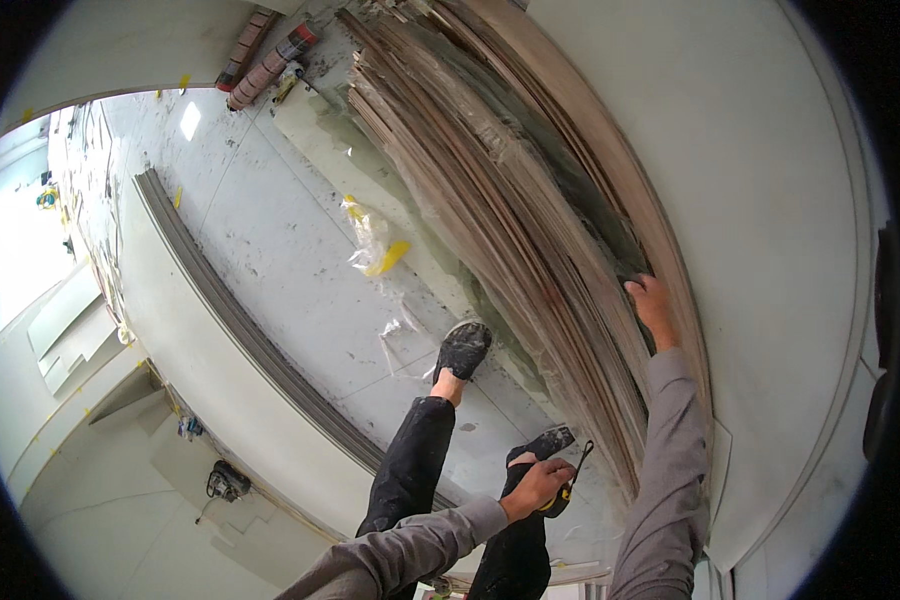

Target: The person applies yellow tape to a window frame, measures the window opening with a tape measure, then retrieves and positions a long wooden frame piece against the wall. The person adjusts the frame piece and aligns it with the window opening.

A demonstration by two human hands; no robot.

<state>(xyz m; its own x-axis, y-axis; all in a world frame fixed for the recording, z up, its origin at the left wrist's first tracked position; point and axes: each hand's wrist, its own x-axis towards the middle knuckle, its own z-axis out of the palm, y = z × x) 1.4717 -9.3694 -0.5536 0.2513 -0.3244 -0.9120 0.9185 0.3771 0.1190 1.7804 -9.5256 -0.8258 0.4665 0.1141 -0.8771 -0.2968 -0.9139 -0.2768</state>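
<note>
My left hand (539, 488) is closed round a black and yellow tape measure (562, 497) with a dark wrist strap, held low in front of my legs. Off to the right, my right hand (654, 308) reaches into a stack of long, thin brown boards (530, 220) standing on edge. Its fingers are bent round the upper edge of a board near the wall, and their tips are partly hidden. Clear plastic film (500, 140) wraps much of the stack.
Pale panels (770, 250) line the wall at the right. Grey strips (260, 320) lie along the left. Crumpled plastic with yellow tape (370, 240) rests on the dusty tiled floor (290, 270). Two rolls (275, 68) lie at the far end. A black power tool (227, 482) sits lower left.
</note>
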